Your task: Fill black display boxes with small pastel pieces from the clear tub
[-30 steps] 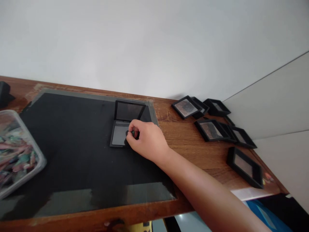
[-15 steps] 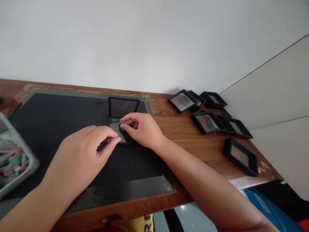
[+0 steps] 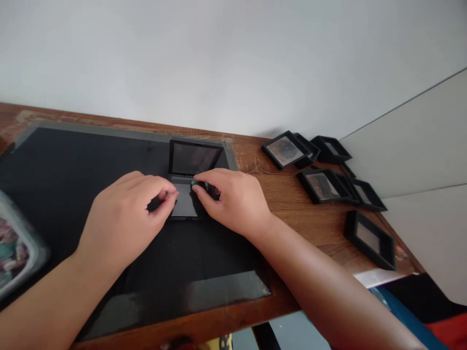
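Observation:
A black hinged display frame (image 3: pixel 196 156) lies unfolded on the black mat, its lid with a clear film tilted up at the back and a grey film (image 3: pixel 183 203) in its lower half. My right hand (image 3: pixel 233 199) is over the right side of that lower half, thumb and forefinger pinched on a small greenish stone (image 3: pixel 193 183). At the left edge of the frame is my left hand (image 3: pixel 127 214), thumb and fingertips pressed together. Whether anything sits between them is hidden.
Several black frames (image 3: pixel 286 149) lie at the right on the wooden table (image 3: pixel 262 182), some overlapping. A clear plastic box (image 3: pixel 34 253) of colourful stones stands on the left of the black mat (image 3: pixel 91 150). A white wall rises behind the table.
My right hand has shifted slightly right over the frame, and the greenish stone now shows in its fingertips. My left hand has moved a little up. The view has shifted slightly.

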The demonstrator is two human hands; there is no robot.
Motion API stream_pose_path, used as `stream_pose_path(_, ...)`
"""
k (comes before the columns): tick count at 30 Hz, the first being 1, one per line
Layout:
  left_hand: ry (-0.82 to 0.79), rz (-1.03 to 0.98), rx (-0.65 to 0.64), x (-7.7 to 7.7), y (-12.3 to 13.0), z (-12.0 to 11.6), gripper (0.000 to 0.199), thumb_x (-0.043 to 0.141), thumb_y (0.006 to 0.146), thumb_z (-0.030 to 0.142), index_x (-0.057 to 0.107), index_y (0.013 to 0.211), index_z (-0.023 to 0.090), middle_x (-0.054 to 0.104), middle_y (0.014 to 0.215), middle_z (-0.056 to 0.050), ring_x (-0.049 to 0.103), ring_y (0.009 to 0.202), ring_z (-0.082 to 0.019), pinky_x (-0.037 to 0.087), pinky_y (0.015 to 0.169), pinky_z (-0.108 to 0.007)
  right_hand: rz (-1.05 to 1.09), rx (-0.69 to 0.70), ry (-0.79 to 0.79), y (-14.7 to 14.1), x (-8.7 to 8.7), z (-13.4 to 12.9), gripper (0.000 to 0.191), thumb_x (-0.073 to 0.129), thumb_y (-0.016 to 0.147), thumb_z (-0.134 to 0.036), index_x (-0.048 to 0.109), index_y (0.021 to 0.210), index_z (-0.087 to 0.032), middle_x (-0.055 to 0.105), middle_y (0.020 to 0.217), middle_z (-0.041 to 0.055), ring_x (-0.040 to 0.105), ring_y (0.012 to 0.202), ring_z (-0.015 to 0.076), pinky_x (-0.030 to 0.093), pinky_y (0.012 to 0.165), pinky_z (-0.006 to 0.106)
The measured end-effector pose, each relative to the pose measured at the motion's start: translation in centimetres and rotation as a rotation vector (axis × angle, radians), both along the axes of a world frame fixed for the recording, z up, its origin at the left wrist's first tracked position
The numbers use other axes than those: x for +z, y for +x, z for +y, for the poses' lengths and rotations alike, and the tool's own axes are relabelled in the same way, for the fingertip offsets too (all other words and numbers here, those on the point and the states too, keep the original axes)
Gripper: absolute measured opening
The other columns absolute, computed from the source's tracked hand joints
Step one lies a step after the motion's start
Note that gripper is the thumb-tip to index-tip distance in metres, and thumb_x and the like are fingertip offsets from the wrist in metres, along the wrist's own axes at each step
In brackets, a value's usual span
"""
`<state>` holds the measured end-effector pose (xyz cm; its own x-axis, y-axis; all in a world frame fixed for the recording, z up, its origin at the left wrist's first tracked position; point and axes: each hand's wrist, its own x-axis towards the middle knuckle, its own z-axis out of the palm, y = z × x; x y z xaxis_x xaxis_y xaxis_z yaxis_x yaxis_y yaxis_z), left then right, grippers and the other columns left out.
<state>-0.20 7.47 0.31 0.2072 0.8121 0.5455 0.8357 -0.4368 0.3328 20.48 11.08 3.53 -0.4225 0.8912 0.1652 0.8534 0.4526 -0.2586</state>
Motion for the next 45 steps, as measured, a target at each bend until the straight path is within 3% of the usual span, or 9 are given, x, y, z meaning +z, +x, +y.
stream_pose_path(5,0.034,-0.014,-0.044,0.0,0.3,0.0,0.017,0.062,0.097,0.015,0.069,0.085,0.024,0.076,0.078,-0.001,0.068,0.076,-0.022,0.054,0.066,-0.037,0.199,0.099,-0.008,0.1,-0.3,-0.1,0.023,0.069,0.095,-0.033,0.081,0.112,-0.023,0.084,0.100,0.0016,0.073,0.076,0.0154,0.050,0.070,0.028)
stream_pose_path(13,0.111,-0.070,-0.092,0.7,0.1,-0.6,0.021,0.065,0.094,0.007,0.069,0.100,0.027,0.079,0.090,-0.001,0.071,0.083,-0.022,0.059,0.075,-0.040,0.521,0.289,-0.069,-0.5,-0.8,-0.6,0.022,0.078,0.091,-0.037,0.080,0.105,-0.020,0.085,0.105,0.0054,0.079,0.095,0.0194,0.060,0.089,0.032)
stream_pose_path(19,0.144,-0.132,-0.170,0.9,0.2,-0.8,0.025,0.068,0.089,0.002,0.063,0.095,0.025,0.079,0.091,0.000,0.072,0.084,-0.020,0.060,0.078,-0.038,0.670,0.317,-0.059,-0.5,-1.4,-0.2,0.027,0.085,0.085,-0.038,0.081,0.104,-0.019,0.084,0.103,0.0080,0.078,0.093,0.0193,0.062,0.084,0.032)
stream_pose_path(30,0.127,-0.087,-0.163,0.5,0.2,-1.0,0.024,0.066,0.089,0.002,0.060,0.092,0.024,0.074,0.084,0.001,0.068,0.082,-0.020,0.056,0.076,-0.039,0.637,0.317,-0.100,-0.7,-1.0,-0.8,0.019,0.079,0.085,-0.031,0.081,0.099,-0.018,0.083,0.087,0.0031,0.073,0.070,0.0122,0.057,0.065,0.023)
stream_pose_path(33,0.101,-0.005,-0.064,0.4,0.6,-1.1,0.033,0.066,0.092,0.008,0.060,0.120,0.023,0.076,0.107,-0.005,0.070,0.096,-0.025,0.056,0.083,-0.043,0.586,0.253,-0.095,-0.3,-1.0,-0.2,0.021,0.077,0.082,-0.034,0.081,0.097,-0.019,0.079,0.077,0.0005,0.062,0.056,0.0088,0.051,0.056,0.022)
stream_pose_path(35,0.028,0.041,0.009,0.2,0.8,-1.3,0.052,0.063,0.093,0.011,0.050,0.142,0.020,0.072,0.127,-0.012,0.069,0.111,-0.031,0.056,0.092,-0.048,0.553,0.209,-0.078,0.0,-1.1,0.3,0.024,0.077,0.082,-0.036,0.082,0.098,-0.019,0.077,0.072,-0.0004,0.060,0.055,0.0091,0.049,0.055,0.023)
stream_pose_path(37,-0.034,0.043,0.029,0.0,1.0,-1.4,0.061,0.061,0.094,0.013,0.041,0.151,0.019,0.068,0.135,-0.015,0.066,0.120,-0.034,0.055,0.098,-0.050,0.505,0.194,-0.082,0.3,-1.4,0.8,0.027,0.076,0.082,-0.036,0.083,0.102,-0.019,0.074,0.067,-0.0011,0.061,0.056,0.0099,0.048,0.057,0.024)
stream_pose_path(40,-0.064,0.033,0.020,-0.3,0.9,-1.5,0.058,0.061,0.095,0.018,0.041,0.150,0.014,0.067,0.133,-0.018,0.066,0.120,-0.036,0.056,0.098,-0.052,0.446,0.221,-0.112,0.6,-1.8,1.3,0.030,0.075,0.084,-0.035,0.084,0.107,-0.018,0.072,0.063,-0.0028,0.060,0.054,0.0090,0.045,0.057,0.023)
stream_pose_path(45,-0.147,0.048,-0.013,-0.6,0.5,-1.2,0.031,0.060,0.098,0.029,0.056,0.127,0.017,0.071,0.118,-0.015,0.069,0.103,-0.036,0.057,0.080,-0.050,0.451,0.244,-0.114,0.7,-2.1,1.4,0.030,0.076,0.084,-0.034,0.084,0.107,-0.017,0.069,0.059,-0.0034,0.056,0.051,0.0077,0.043,0.054,0.022)
